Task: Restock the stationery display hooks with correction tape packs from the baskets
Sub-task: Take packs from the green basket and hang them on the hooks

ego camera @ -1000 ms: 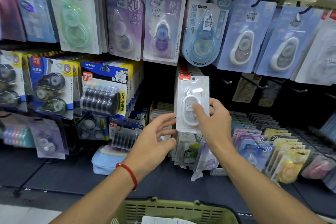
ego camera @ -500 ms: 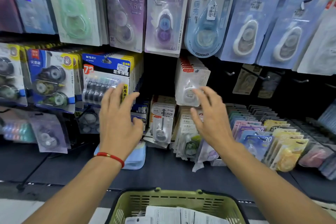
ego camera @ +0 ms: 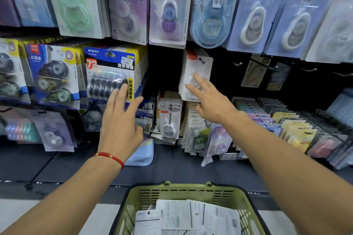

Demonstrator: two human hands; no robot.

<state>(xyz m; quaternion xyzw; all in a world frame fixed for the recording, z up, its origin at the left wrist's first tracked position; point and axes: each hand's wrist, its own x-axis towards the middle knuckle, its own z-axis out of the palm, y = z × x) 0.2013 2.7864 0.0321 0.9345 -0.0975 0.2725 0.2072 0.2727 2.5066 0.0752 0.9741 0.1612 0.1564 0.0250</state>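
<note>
1. White correction tape pack (ego camera: 196, 74) hanging on a hook (ego camera: 202, 61), above shelf stock.
2. Right hand (ego camera: 212, 105): fingers straight, spread, tips at pack front.
3. Left hand (ego camera: 122, 126): spread, holding nothing.
4. Green basket (ego camera: 145, 194) below, holding packs.

Single head-worn view, facing forward and down, close to hanging packs (ego camera: 196, 74), basket (ego camera: 133, 196) below

Dark open gap (ego camera: 164, 70) between blue-yellow multipack cards (ego camera: 112, 74) and white hanging blister pack (ego camera: 196, 66); bare metal hooks (ego camera: 237, 63) free to its right
</note>
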